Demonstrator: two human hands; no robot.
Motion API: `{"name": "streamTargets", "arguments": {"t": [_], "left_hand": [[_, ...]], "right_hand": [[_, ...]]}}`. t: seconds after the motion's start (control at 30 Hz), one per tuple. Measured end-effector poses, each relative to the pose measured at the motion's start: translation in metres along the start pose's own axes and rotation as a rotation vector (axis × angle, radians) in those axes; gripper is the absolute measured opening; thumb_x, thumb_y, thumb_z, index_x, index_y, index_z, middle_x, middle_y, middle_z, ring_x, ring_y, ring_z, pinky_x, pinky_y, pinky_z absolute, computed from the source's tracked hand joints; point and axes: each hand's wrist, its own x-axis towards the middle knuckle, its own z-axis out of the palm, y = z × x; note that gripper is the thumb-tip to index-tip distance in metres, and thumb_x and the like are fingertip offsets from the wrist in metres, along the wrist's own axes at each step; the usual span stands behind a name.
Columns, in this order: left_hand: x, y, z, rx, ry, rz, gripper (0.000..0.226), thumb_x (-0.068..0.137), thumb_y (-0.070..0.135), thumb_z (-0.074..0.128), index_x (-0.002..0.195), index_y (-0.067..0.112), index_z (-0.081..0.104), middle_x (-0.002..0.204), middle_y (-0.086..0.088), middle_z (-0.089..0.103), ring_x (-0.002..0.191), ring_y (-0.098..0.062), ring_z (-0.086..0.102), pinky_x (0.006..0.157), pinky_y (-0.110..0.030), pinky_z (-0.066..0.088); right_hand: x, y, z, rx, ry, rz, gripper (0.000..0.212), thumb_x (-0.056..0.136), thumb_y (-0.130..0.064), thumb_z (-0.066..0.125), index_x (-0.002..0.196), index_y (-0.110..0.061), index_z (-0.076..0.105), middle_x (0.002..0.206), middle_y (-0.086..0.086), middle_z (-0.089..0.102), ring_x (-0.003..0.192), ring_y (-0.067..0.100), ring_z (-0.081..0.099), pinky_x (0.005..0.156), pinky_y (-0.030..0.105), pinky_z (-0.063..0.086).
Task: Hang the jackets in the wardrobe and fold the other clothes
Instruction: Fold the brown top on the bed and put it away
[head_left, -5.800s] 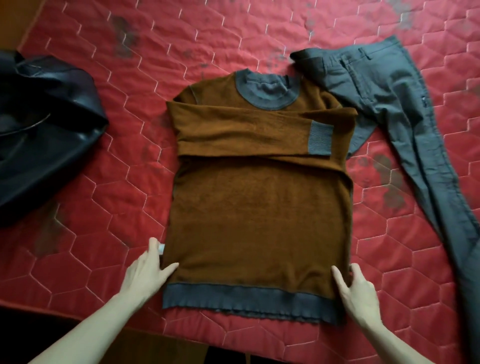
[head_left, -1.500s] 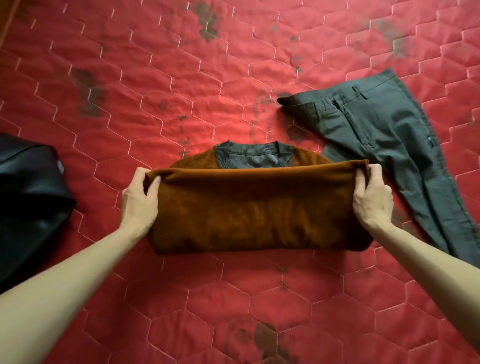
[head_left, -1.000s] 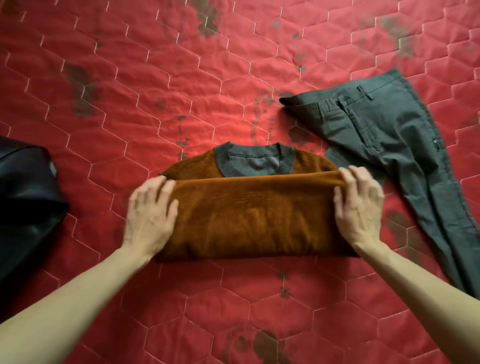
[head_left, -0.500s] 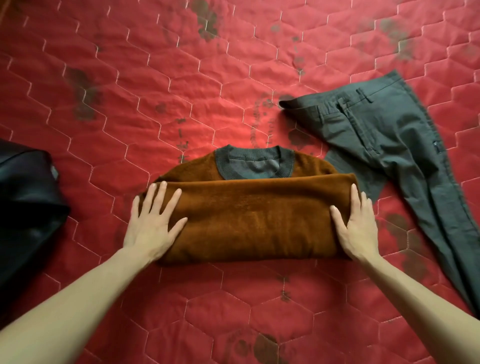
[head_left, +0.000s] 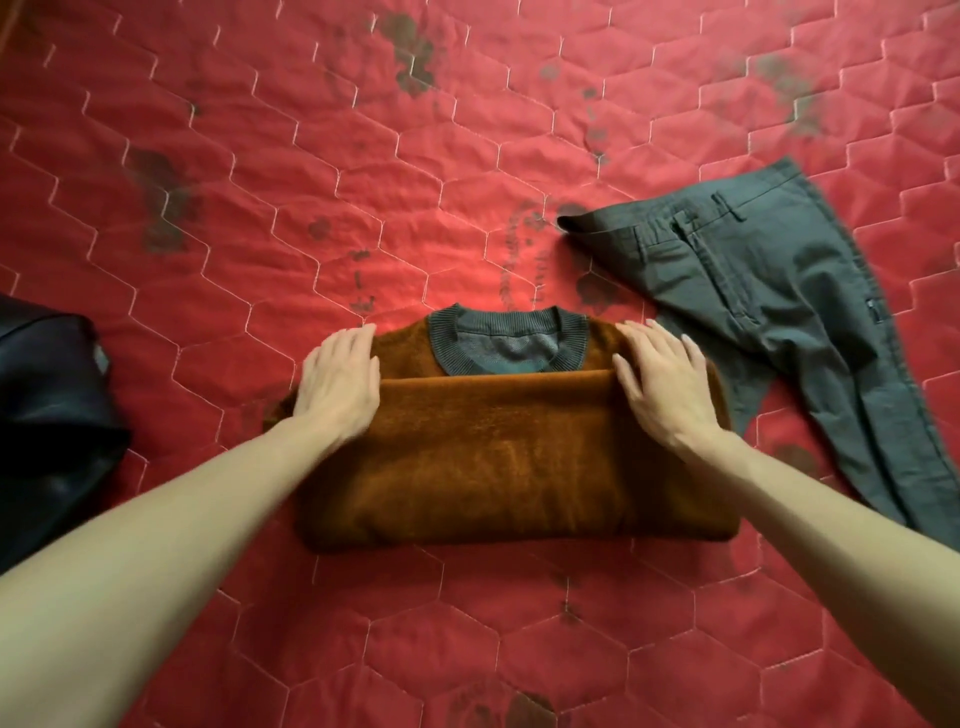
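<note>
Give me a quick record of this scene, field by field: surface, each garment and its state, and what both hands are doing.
surface: red quilted cover with hexagon stitching and dark marks
sweater: brown sweater with grey collar, folded in half, collar facing away from the person
trousers: grey trousers, unfolded, to the right of the sweater
jacket: black jacket, heaped at the left edge, partly out of view
left hand: left hand flat on the sweater's upper left corner
right hand: right hand flat on the sweater's upper right corner
</note>
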Motion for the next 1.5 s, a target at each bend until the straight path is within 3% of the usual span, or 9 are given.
{"name": "streamTargets", "arguments": {"t": [0.17, 0.3, 0.5, 0.7, 0.93, 1.03, 1.2, 1.37, 1.5], "left_hand": [[0.043, 0.034, -0.008, -0.013, -0.126, -0.007, 0.059, 0.102, 0.023, 0.059, 0.155, 0.015, 0.034, 0.145, -0.015, 0.048, 0.134, -0.036, 0.044, 0.111, -0.052, 0.039], [0.047, 0.037, -0.003, -0.015, -0.122, 0.067, 0.038, 0.096, 0.014, 0.062, 0.133, 0.016, 0.057, 0.125, -0.010, 0.056, 0.120, -0.033, 0.051, 0.102, -0.050, 0.043], [0.014, 0.008, -0.014, 0.090, 0.110, 0.574, 0.040, 0.067, -0.002, 0.076, 0.099, 0.011, 0.054, 0.093, -0.006, 0.052, 0.081, -0.030, 0.051, 0.069, -0.049, 0.048], [-0.021, -0.013, -0.001, 0.272, 0.045, 0.824, 0.039, 0.070, 0.010, 0.071, 0.105, 0.013, 0.057, 0.102, -0.009, 0.057, 0.087, -0.029, 0.055, 0.072, -0.040, 0.046], [-0.025, 0.006, 0.014, 0.222, 0.132, 0.538, 0.031, 0.104, 0.033, 0.038, 0.099, 0.012, 0.061, 0.100, -0.006, 0.055, 0.088, -0.027, 0.052, 0.073, -0.039, 0.043], [-0.031, 0.027, 0.023, 0.166, 0.148, 0.486, 0.037, 0.103, 0.032, 0.040, 0.125, 0.009, 0.058, 0.126, -0.010, 0.057, 0.115, -0.030, 0.055, 0.095, -0.043, 0.047], [-0.040, 0.040, 0.050, 0.264, -0.108, 0.484, 0.065, 0.108, 0.054, 0.018, 0.167, 0.027, 0.011, 0.175, -0.004, 0.011, 0.161, -0.026, 0.008, 0.128, -0.055, 0.016], [-0.030, 0.039, 0.057, 0.296, -0.152, 0.352, 0.071, 0.102, 0.066, 0.004, 0.163, 0.036, -0.019, 0.173, 0.002, -0.020, 0.159, -0.024, -0.022, 0.128, -0.057, -0.004], [-0.037, 0.049, 0.054, 0.238, -0.125, 0.315, 0.073, 0.102, 0.068, 0.006, 0.165, 0.035, -0.013, 0.173, 0.003, -0.018, 0.159, -0.025, -0.020, 0.128, -0.058, -0.004]], "right_hand": [[0.066, -0.019, -0.003, -0.005, -0.275, 0.078, 0.073, 0.094, -0.027, 0.067, 0.159, -0.019, 0.033, 0.153, 0.013, 0.048, 0.142, 0.036, 0.042, 0.116, 0.048, 0.035], [0.076, -0.024, -0.004, 0.042, -0.366, 0.008, 0.043, 0.088, -0.014, 0.066, 0.129, -0.022, 0.059, 0.120, 0.013, 0.064, 0.115, 0.038, 0.059, 0.093, 0.044, 0.048], [0.027, 0.007, -0.016, 0.094, -0.031, -0.297, 0.028, 0.094, -0.009, 0.065, 0.121, -0.017, 0.067, 0.106, 0.005, 0.056, 0.098, 0.029, 0.060, 0.081, 0.043, 0.053], [-0.021, 0.038, -0.017, -0.249, -0.007, -0.638, 0.055, 0.094, -0.031, 0.053, 0.148, -0.017, 0.057, 0.110, 0.011, 0.060, 0.093, 0.033, 0.058, 0.082, 0.044, 0.044], [-0.032, 0.023, -0.003, -0.111, 0.057, -0.397, 0.045, 0.107, -0.046, 0.039, 0.135, -0.025, 0.069, 0.112, 0.004, 0.061, 0.097, 0.031, 0.058, 0.083, 0.044, 0.047], [-0.022, 0.004, 0.000, -0.084, 0.091, -0.280, 0.042, 0.106, -0.045, 0.042, 0.124, -0.023, 0.072, 0.108, 0.002, 0.061, 0.098, 0.030, 0.058, 0.082, 0.043, 0.045], [-0.026, -0.002, 0.022, -0.328, 0.006, -0.245, 0.062, 0.107, -0.055, 0.032, 0.162, -0.027, 0.033, 0.167, 0.005, 0.033, 0.155, 0.027, 0.028, 0.124, 0.052, 0.022], [-0.030, -0.005, 0.043, -0.310, -0.001, 0.102, 0.066, 0.105, -0.056, 0.024, 0.164, -0.025, 0.026, 0.170, 0.010, 0.024, 0.159, 0.029, 0.015, 0.125, 0.060, 0.011], [-0.032, -0.042, 0.037, -0.239, 0.079, -0.092, 0.058, 0.109, -0.045, 0.030, 0.163, -0.024, 0.030, 0.171, 0.005, 0.024, 0.160, 0.024, 0.015, 0.126, 0.056, 0.015]]}}
